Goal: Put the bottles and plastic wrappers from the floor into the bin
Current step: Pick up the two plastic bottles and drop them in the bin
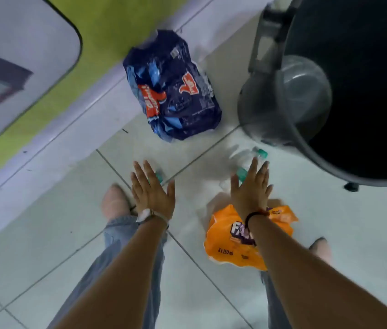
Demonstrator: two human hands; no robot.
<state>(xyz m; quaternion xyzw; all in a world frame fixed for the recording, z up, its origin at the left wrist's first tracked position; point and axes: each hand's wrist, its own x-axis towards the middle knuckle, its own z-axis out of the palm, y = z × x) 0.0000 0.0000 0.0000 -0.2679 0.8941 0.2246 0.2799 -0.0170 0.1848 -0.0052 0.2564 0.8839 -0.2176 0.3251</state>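
Note:
A crumpled dark blue plastic wrapper (pixel 173 89) lies on the white tiled floor by the wall. An orange plastic wrapper (pixel 230 241) lies between my feet, partly under my right forearm. Clear bottles with green caps (pixel 249 157) lie on the floor just beyond my right hand (pixel 251 191). Another green cap (pixel 159 177) shows behind my left hand (pixel 150 192). Both hands are stretched out flat over the floor, fingers apart, holding nothing. The dark grey bin (pixel 289 129) stands at the upper right, its black inside open.
A wall with a green band (pixel 107 32) and a pale skirting runs diagonally at the upper left. The bin's pedal frame and a small foot (pixel 351 186) rest on the floor. My feet (pixel 114 200) stand on the tiles on either side of the orange wrapper.

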